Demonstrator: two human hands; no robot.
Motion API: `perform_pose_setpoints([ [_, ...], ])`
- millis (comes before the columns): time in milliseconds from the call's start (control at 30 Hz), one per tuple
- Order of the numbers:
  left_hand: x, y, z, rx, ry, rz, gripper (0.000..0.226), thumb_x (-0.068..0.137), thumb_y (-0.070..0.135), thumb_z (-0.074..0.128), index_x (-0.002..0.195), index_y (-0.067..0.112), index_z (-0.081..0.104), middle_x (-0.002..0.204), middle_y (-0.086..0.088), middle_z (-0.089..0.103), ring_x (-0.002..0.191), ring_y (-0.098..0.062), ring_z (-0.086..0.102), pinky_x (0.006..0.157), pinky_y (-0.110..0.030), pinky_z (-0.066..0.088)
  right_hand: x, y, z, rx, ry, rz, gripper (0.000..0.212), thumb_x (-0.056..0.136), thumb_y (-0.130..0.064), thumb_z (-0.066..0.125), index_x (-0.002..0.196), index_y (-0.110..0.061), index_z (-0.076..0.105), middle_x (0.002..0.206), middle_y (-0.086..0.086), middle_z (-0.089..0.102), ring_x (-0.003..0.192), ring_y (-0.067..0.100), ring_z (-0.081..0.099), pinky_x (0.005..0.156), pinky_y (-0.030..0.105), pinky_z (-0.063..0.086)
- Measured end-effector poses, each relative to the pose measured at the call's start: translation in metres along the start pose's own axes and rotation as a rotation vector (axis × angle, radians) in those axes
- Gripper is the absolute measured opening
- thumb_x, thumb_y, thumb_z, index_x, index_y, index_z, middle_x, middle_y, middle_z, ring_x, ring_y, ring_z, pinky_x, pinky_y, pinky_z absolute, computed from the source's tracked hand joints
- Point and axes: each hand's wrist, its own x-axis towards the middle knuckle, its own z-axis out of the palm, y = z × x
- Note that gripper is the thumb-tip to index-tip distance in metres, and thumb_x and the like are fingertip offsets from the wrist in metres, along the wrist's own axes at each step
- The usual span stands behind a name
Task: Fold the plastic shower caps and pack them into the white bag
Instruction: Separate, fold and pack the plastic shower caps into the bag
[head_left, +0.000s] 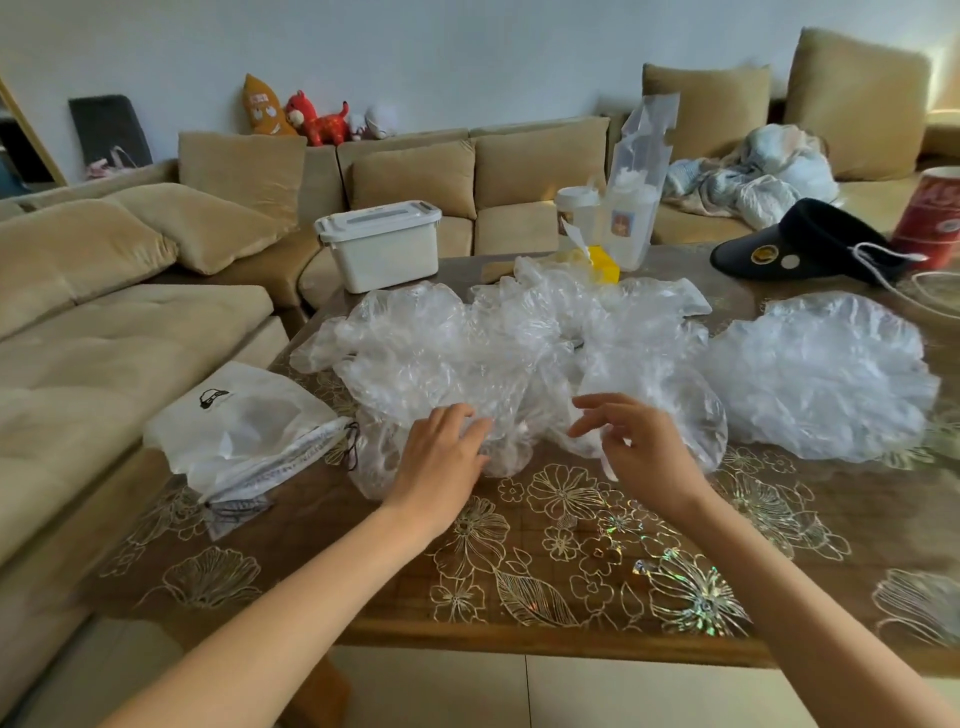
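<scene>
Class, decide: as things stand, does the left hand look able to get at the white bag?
Probably yes: the left hand rests on the shower caps beside the white bag; only their loose edge lies between.

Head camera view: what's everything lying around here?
shower caps: several in a heap, clear, table centre; one apart, right.
white bag: one, white, table's left edge.
storage box: one, white, behind heap.
sun visor: one, black, table's far right.
can: one, red, right edge.
table: one, brown, flowered.
sofa: one, tan, behind.
plush toys: a few, red and orange, sofa back.
left hand: one, rests on heap.
right hand: one, fingers loose, over heap.
</scene>
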Motion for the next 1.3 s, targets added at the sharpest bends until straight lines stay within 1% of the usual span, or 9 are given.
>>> perform_pose_setpoints([
  [200,0.014,0.054,-0.003,-0.371,0.1,0.032,0.039,0.094,0.031,0.054,0.13,0.014,0.054,0.127,-0.003,0.05,0.12,-0.019,0.043,0.103,-0.028,0.033,-0.008,-0.012,-0.035,0.786,0.096,0.197,0.035,0.08,0.021,0.044,0.073,-0.007,0.063,0.088,0.0,0.073,0.082,0.01,0.065,0.072,0.017,0.047],
  [400,0.03,0.111,0.008,-0.233,-0.107,0.13,0.062,0.093,0.021,0.056,0.147,0.025,0.027,0.141,-0.006,0.031,0.127,-0.023,0.033,0.107,-0.036,0.032,-0.021,0.02,-0.068,0.53,0.436,0.345,0.037,0.075,0.022,0.038,0.072,-0.008,0.059,0.072,0.005,0.062,0.063,0.014,0.052,0.056,0.018,0.041],
  [634,0.045,0.112,0.02,-0.313,0.305,0.225,0.013,0.083,0.012,0.061,0.088,0.005,0.071,0.096,-0.009,0.067,0.092,-0.019,0.06,0.085,-0.032,0.039,-0.045,0.04,-0.083,0.288,0.391,0.356,0.034,0.079,0.016,0.047,0.083,-0.013,0.063,0.079,0.002,0.065,0.068,0.013,0.056,0.059,0.017,0.045],
  [767,0.02,0.081,0.0,-0.505,0.356,0.306,0.022,0.088,0.022,0.051,0.102,0.013,0.064,0.101,-0.002,0.069,0.099,-0.005,0.055,0.091,-0.022,0.041,-0.057,0.034,-0.088,-0.089,0.361,0.106,0.039,0.08,0.011,0.057,0.099,-0.024,0.056,0.098,-0.011,0.061,0.093,0.012,0.058,0.08,0.015,0.047],
  [900,-0.022,0.068,-0.034,-1.02,0.108,-0.119,0.004,0.087,0.024,0.058,0.089,0.024,0.061,0.085,0.014,0.069,0.086,0.007,0.06,0.077,-0.008,0.044,-0.063,0.015,-0.06,-0.254,-0.185,-0.118,0.07,0.074,-0.037,0.076,0.126,-0.047,0.03,0.145,-0.016,0.026,0.135,0.004,0.019,0.113,0.03,0.017],
  [967,-0.027,0.059,-0.044,-1.265,0.033,-0.404,0.009,0.089,0.016,0.056,0.089,0.017,0.064,0.078,0.007,0.069,0.076,-0.004,0.063,0.071,-0.017,0.048,-0.06,0.006,-0.042,-0.205,-0.15,-0.17,0.048,0.074,-0.043,0.072,0.113,-0.044,0.045,0.14,-0.015,0.037,0.131,0.005,0.032,0.111,0.032,0.027],
  [1067,-0.026,0.042,-0.057,-1.543,-0.222,-0.712,0.013,0.092,0.004,0.051,0.095,0.007,0.063,0.077,-0.006,0.07,0.06,-0.015,0.065,0.051,-0.026,0.053,-0.049,-0.01,-0.036,0.105,-0.003,-0.063,0.019,0.08,-0.031,0.07,0.092,-0.019,0.063,0.098,-0.005,0.069,0.089,0.009,0.066,0.08,0.031,0.055],
  [1167,-0.032,0.028,-0.056,-1.465,-0.344,-0.857,0.009,0.092,0.005,0.054,0.098,0.006,0.061,0.069,-0.007,0.07,0.052,-0.015,0.065,0.041,-0.023,0.049,-0.04,-0.019,-0.029,0.361,-0.058,0.109,0.028,0.077,-0.024,0.071,0.098,-0.011,0.058,0.083,0.011,0.071,0.069,0.018,0.07,0.052,0.021,0.053],
  [1300,-0.044,0.011,-0.046,-1.254,-0.334,-0.986,0.014,0.092,0.006,0.057,0.105,0.005,0.06,0.08,-0.011,0.071,0.063,-0.019,0.066,0.049,-0.028,0.055,-0.025,-0.004,0.0,-0.009,-0.105,0.224,0.027,0.085,-0.034,0.066,0.1,-0.014,0.057,0.084,-0.001,0.065,0.056,0.004,0.057,0.047,0.018,0.042],
])
